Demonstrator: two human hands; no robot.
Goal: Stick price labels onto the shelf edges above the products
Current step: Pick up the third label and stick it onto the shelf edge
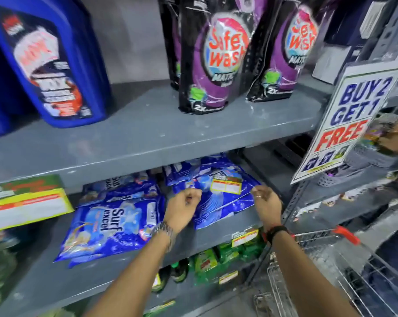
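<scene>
Both hands reach into the middle shelf at frame centre. The left hand [184, 205] is curled, fingertips pinched on something too small to identify; the right hand [267, 201] is half-closed, whether it holds anything cannot be told. Between them a yellow-edged price label [226, 186] lies against a blue detergent pack [225, 197]. Another price label [245, 237] sits on the shelf edge [216, 239] below. Two Safewash pouches [212, 58] stand upper centre, one blue jug [49, 60] upper left. A promo sign [351, 120] hangs at right, a trolley [330, 266] lower right.

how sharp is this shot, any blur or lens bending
Head view: motion blur smears the blue jug and Safewash pouches; the Surf Excel packs and both hands, left and right, read clearer. Wide-angle distortion bows the shelf edge. Lighting is even, without hard glare.
</scene>
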